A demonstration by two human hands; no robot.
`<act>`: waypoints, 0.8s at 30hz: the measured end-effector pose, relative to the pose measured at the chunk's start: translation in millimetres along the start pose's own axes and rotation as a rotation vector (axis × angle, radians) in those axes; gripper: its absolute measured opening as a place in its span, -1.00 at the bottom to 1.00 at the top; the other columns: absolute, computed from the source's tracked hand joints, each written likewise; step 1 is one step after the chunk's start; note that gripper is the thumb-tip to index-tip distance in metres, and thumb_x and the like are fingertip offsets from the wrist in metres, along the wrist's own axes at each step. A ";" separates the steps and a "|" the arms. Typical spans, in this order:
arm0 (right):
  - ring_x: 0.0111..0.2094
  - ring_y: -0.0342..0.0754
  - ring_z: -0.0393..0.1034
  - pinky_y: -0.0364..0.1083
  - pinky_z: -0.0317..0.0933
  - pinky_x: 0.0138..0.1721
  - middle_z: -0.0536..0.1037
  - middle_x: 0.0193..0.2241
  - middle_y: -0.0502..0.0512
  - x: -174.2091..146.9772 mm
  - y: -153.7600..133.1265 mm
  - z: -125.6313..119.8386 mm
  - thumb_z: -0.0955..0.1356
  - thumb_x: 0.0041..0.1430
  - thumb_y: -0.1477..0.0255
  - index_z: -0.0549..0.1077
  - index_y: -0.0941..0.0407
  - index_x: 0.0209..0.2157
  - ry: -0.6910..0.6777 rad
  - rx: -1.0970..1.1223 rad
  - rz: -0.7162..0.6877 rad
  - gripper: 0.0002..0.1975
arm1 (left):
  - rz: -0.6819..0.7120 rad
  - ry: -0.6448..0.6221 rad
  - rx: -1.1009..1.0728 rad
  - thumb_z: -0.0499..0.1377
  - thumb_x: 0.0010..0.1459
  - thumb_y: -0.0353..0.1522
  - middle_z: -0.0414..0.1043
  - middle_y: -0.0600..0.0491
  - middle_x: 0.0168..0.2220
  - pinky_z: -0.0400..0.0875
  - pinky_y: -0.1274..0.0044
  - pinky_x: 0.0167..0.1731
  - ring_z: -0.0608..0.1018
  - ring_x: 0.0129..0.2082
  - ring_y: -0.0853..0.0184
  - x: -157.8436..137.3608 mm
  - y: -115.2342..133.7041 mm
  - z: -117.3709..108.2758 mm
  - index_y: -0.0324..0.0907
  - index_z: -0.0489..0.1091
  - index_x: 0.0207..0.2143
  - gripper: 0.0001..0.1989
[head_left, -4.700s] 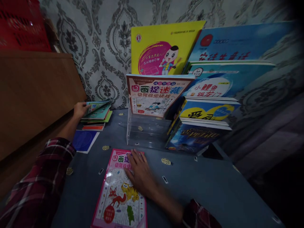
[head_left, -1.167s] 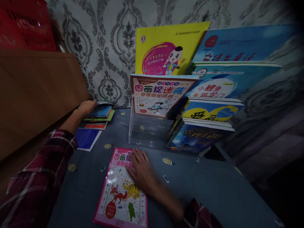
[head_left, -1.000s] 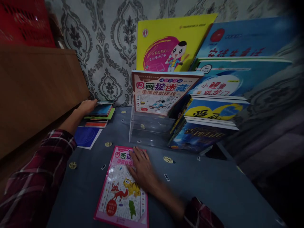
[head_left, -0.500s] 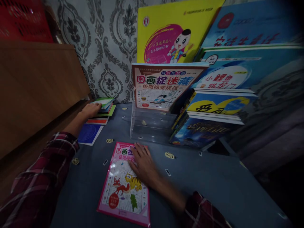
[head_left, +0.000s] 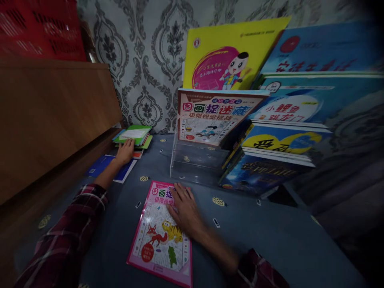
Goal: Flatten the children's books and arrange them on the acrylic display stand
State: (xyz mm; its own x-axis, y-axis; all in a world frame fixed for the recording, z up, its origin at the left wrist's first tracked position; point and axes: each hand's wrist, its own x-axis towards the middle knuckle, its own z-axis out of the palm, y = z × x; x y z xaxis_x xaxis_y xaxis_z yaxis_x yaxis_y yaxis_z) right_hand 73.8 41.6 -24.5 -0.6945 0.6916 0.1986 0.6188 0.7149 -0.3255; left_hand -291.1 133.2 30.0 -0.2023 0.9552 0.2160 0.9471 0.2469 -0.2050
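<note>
My left hand reaches to the far left of the table, its fingers stretched over the near edge of a stack of books with a green book on top. A blue book lies flat beneath my left wrist, in front of the stack. My right hand lies flat with fingers spread on the upper right part of a pink picture book, which shows a fox and a tiger on its cover. The book rests on the table, and my fingers hide part of its title.
A clear acrylic stand holds a brown-bordered picture book and a yellow book behind it. More books, including a dark blue one, stand to the right. A wooden cabinet with a red basket borders the left side.
The view has shifted slightly left and up. My left hand has drawn back from the top of the stack to its near edge. My right hand stays on the pink book.
</note>
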 end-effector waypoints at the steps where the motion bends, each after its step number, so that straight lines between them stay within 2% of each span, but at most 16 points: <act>1: 0.39 0.23 0.11 0.31 -0.03 0.38 0.27 0.35 0.39 0.0 -0.1 0.5 0.29 0.37 0.30 0.32 0.24 0.31 0.003 -0.004 0.001 -0.45 | -0.011 0.004 -0.009 -0.13 0.32 -0.48 0.04 -0.29 0.44 0.20 0.03 0.25 0.11 0.44 0.04 -1.8 1.2 1.1 -0.22 0.06 0.39 -0.41; 3: 0.39 0.24 0.12 0.32 -0.02 0.38 0.27 0.35 0.40 0.2 -0.8 0.4 0.29 0.37 0.32 0.33 0.24 0.30 0.005 -0.008 0.004 -0.46 | -0.029 0.013 -0.024 -0.14 0.34 -0.46 0.10 -0.28 0.41 0.19 -0.01 0.23 0.18 0.41 0.03 -1.9 3.3 -0.5 -0.18 0.12 0.36 -0.44; 5: 0.39 0.26 0.12 0.33 -0.01 0.37 0.28 0.34 0.41 0.4 -2.2 -1.2 0.30 0.36 0.33 0.34 0.25 0.30 0.001 -0.007 0.013 -0.46 | -0.038 0.019 -0.036 -0.11 0.35 -0.42 0.26 -0.29 0.33 0.21 0.00 0.21 0.32 0.33 0.01 2.1 4.1 -6.6 -0.16 0.23 0.29 -0.51; 8: 0.38 0.26 0.14 0.33 0.01 0.37 0.28 0.34 0.40 0.6 -4.4 -5.5 0.32 0.35 0.34 0.35 0.23 0.29 -0.007 -0.002 0.023 -0.46 | -0.047 0.015 -0.052 -0.03 0.35 -0.35 0.48 -0.27 0.13 0.31 0.13 0.15 0.51 0.15 0.01 12.5 1.0 -21.1 -0.15 0.41 0.13 -0.61; 10: 0.38 0.26 0.14 0.32 0.01 0.37 0.28 0.34 0.39 0.3 -5.4 -8.2 0.32 0.35 0.34 0.34 0.23 0.30 -0.021 -0.002 0.024 -0.46 | -0.076 0.013 -0.063 -0.03 0.36 -0.30 0.56 -0.25 0.02 0.41 0.24 0.04 0.58 0.06 0.01 20.4 -5.2 -31.9 -0.15 0.46 0.06 -0.64; 13: 0.38 0.26 0.14 0.31 0.01 0.38 0.28 0.34 0.40 -0.4 -5.6 -9.2 0.32 0.35 0.33 0.34 0.24 0.30 -0.027 0.001 0.034 -0.46 | -0.171 0.028 -0.072 -0.11 0.41 -0.23 0.59 -0.25 -0.02 0.47 0.36 -0.14 0.62 -0.02 0.03 31.2 -18.8 -47.1 -0.14 0.47 0.05 -0.58; 18: 0.39 0.24 0.13 0.31 0.01 0.37 0.28 0.34 0.38 -1.1 -4.0 -5.1 0.31 0.37 0.30 0.35 0.21 0.29 0.022 0.026 0.021 -0.47 | -0.281 0.066 -0.079 -0.17 0.42 -0.24 0.57 -0.28 0.02 0.48 0.37 -0.20 0.62 -0.03 -0.01 42.2 -36.4 -64.5 -0.16 0.44 0.11 -0.52; 21: 0.40 0.25 0.11 0.31 -0.02 0.39 0.27 0.35 0.40 -0.7 -4.9 -5.9 0.32 0.36 0.30 0.34 0.24 0.30 -0.007 0.048 0.036 -0.45 | -0.286 0.064 -0.087 -0.18 0.42 -0.24 0.57 -0.29 0.02 0.49 0.35 -0.19 0.61 -0.02 -0.02 41.2 -34.8 -65.9 -0.18 0.42 0.14 -0.51; 24: 0.41 0.27 0.06 0.33 -0.08 0.40 0.24 0.36 0.42 -0.8 -7.3 -9.5 0.32 0.37 0.28 0.32 0.27 0.31 -0.036 0.071 0.047 -0.43 | -0.234 0.033 -0.095 -0.16 0.40 -0.22 0.57 -0.29 0.00 0.49 0.32 -0.17 0.61 -0.02 -0.05 34.3 -23.2 -59.0 -0.19 0.45 0.09 -0.51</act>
State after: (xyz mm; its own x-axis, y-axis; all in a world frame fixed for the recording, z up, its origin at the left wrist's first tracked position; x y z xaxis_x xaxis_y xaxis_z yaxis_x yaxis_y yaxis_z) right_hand 73.3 36.9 -13.5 -0.6790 0.7189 0.1486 0.6242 0.6720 -0.3985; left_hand -305.3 150.6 98.5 -0.4122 0.8674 0.2787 0.8949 0.4429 -0.0550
